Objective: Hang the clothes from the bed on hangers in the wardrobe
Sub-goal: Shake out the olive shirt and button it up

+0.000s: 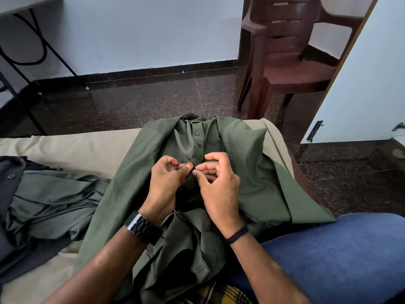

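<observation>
At the button placket of a green shirt, both hands meet over one button: the left hand pinches the cloth edge with thumb and curled fingers, and the right hand pinches the facing edge, a small pale button showing between the fingertips of the two. Just beyond the pinch, two dark buttons run up the placket toward the collar, which points away from the person. Under the hands the shirt lies spread front-up on a beige bed sheet, its lower part bunched toward the person's lap. Behind the left hand a black watch sits on the wrist; behind the right hand a dark cord band circles the wrist. To the right of the grip, a knee in blue jeans rests beside the shirt. To the left of the grip, more green cloth lies crumpled, with a dark garment at the far left edge. Well beyond the grip, on the dark speckled floor, stands a brown plastic chair, and a white door stands to the right.
</observation>
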Tool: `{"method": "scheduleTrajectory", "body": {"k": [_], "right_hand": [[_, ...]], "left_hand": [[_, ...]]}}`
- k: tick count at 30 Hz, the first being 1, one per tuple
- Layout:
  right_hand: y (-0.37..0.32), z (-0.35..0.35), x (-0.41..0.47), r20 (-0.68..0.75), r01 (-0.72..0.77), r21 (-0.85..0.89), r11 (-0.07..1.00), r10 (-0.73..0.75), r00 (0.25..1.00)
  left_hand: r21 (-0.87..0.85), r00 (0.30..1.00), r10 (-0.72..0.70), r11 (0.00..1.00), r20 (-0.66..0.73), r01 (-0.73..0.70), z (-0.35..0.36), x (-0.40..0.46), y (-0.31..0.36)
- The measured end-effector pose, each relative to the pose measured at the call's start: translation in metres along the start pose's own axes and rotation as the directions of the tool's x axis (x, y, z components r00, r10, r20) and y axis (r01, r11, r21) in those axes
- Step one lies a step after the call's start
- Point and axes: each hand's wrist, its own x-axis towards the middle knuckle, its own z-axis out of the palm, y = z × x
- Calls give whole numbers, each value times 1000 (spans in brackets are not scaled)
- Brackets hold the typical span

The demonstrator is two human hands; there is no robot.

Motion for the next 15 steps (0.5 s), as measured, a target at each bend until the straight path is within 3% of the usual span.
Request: {"method": "scheduleTrajectory", "body": {"k": [7,11,15], "right_hand": [[1,-5,7,48,-122,92,988,118,992],[-1,-5,6,35,-146,84,986,143,989],[-2,-6,9,69,-196,7,981,195,978]], "left_hand": [[-16,995,51,998,-81,-53,0,-2,-11],[126,990,136,984,-45,-129,0,0,-13],[157,990,141,977,11,-141,-2,3,-18]]}}
